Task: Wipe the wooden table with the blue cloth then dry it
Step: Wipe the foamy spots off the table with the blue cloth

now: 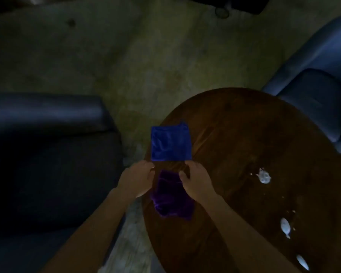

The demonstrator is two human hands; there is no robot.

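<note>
We start at the left, where a dark leather sofa (47, 134) sits well apart from the action. Next comes our left hand (137, 179), fingers curled and pinching the near left corner of the square blue cloth (170, 143). Just beyond our fingertips the cloth lies flat over the left rim of the round wooden table (244, 154), one corner hanging past the edge. We judge it is spread that way so both hands can take it evenly before wiping. Between our two hands, below the knuckles, a crumpled dark purple cloth (172, 198) rests on the wood, probably kept close for the drying step. Our right hand (195, 182) mirrors the left, fingers nipped on the near right corner. Off to the right of those fingers, well apart, pale wet splashes (264, 177) dot the tabletop, not yet wiped. Farthest right stands a blue leather armchair (319, 91).
</note>
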